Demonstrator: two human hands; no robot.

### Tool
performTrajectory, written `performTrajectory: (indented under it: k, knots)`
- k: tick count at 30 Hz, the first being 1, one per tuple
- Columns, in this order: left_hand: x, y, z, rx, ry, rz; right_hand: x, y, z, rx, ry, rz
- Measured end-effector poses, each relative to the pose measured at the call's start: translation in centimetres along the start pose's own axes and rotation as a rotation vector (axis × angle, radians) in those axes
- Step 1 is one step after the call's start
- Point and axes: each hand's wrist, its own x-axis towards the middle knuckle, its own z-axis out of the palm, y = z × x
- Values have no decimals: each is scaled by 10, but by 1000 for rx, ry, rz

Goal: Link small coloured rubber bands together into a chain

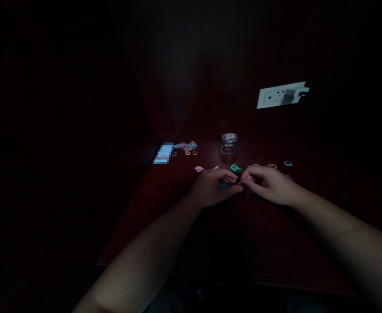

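Observation:
In the middle of the table my right hand is closed in a pinch on a thin, pale hair tie, mostly hidden by the fingertips. Facing it, my left hand has its thumb and fingers apart, with the thumb tip close to that hair tie; whether they touch I cannot tell. Just beyond the hands lie green hair ties and pink hair ties. Something blue shows partly under my left hand. Past my right hand are an orange hair tie and a blue hair tie.
A clear lidded jar stands behind the hands on the dark red table. To its left, a pile of mixed hair ties lies beside a bright, blurred-out phone-like screen. A wall socket holds a plug. The surroundings are very dark.

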Motion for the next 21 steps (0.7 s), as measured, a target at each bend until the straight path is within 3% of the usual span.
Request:
performTrajectory:
  k: [21]
  knots:
    - [0, -4, 0, 24, -24, -17, -2, 5, 3, 52, -22, 41]
